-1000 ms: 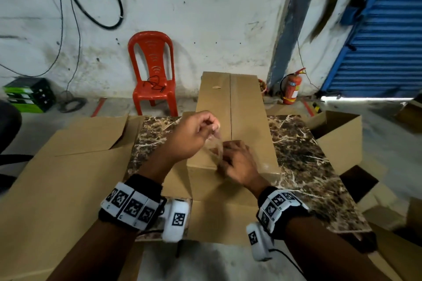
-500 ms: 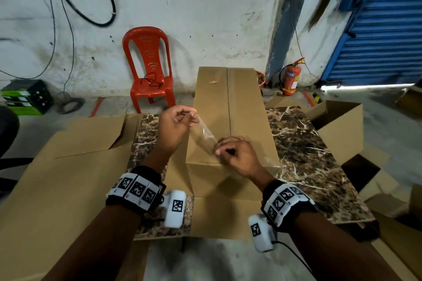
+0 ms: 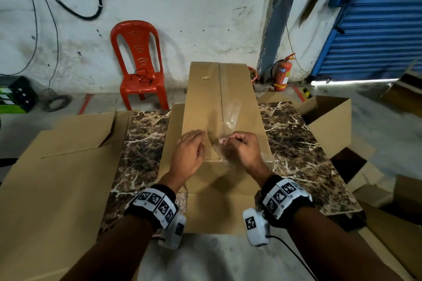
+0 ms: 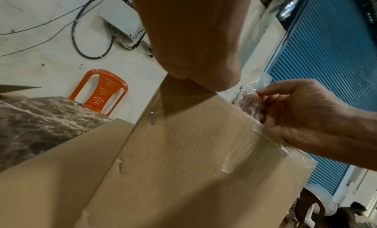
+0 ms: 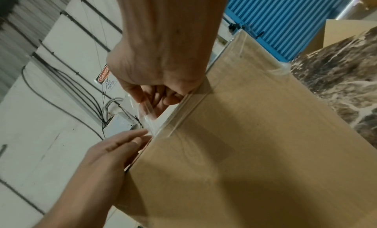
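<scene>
Since half a second ago the left hand has dropped from its raised pull and now lies flat, fingers straight, on the cardboard box. The right hand, just beside it, pinches the clear tape, which rises loose beyond its knuckles. The left wrist view shows the right hand curled round crinkled tape at the box's edge. In the right wrist view its fingers nip the strip just above the left fingertips. Peeling seems underway: press the flap down, then pull low and steady along the seam so the film does not tear.
</scene>
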### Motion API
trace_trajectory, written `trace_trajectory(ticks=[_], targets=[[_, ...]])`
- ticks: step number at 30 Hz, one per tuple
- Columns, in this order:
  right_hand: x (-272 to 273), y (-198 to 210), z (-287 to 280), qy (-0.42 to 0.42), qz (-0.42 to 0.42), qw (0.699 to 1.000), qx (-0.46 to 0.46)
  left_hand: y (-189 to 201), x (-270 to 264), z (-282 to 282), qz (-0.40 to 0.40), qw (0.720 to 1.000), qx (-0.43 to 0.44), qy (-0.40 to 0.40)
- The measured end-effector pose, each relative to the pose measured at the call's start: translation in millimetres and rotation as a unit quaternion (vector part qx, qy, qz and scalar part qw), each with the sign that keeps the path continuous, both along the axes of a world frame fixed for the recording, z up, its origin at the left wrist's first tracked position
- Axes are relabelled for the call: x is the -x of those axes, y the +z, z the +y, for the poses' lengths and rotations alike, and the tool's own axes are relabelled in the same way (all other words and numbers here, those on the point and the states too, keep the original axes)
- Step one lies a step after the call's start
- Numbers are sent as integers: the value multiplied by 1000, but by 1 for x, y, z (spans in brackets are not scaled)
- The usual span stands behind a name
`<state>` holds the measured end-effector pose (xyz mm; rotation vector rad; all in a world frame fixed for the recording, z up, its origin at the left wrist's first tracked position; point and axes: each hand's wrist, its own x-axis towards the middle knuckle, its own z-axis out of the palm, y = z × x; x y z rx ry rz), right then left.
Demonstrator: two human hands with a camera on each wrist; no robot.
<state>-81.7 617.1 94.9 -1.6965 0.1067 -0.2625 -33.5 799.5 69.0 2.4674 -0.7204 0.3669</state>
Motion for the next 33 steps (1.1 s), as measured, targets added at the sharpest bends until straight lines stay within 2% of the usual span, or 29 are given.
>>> trace_trajectory(ticks=[2,4,6,11,13,16,19,21,23,24,26,28,29,31,33], targets=[[3,4,-2,-17,-1,998,-52,-2,-1,0,-43,998,-36,-6],[8,10,-9,-31,10,986,-161,-2,-2,0,-47,998,-33,-4],[10,12,-18,-54,24,973,-222,-3,-3,0,-50,998,-27,-2],[13,5,-25,-151,21,970,-191,-5,-6,-1,-41,999,-32,0],[18,10,-39,-213,10,967,-141,-7,-9,1,-34,999,-35,3],[26,27,-71,-275,2,959,67,-9,-12,2,-24,999,-46,7],[34,32,-81,-186,51,935,296,-10,-11,-3,-23,998,-51,9],[42,26,-75,-106,37,919,379,-11,-10,-3,-21,999,-44,6],[50,12,-73,-32,-16,911,410,-12,-8,-2,-17,999,-51,3],[53,2,-76,-3,-12,906,424,-12,-7,-2,-15,998,-61,5],[54,-14,-79,20,22,877,479,-10,-6,-2,-16,997,-76,7],[54,-19,-79,29,17,849,527,-9,-4,-3,-24,997,-75,3],[54,-17,-77,31,12,848,530,-7,-3,-3,-28,997,-72,3],[54,-10,-75,22,-9,860,510,-5,-1,-3,-35,997,-70,4],[56,-7,-79,14,-20,900,436,-4,0,-2,-39,997,-67,3]])
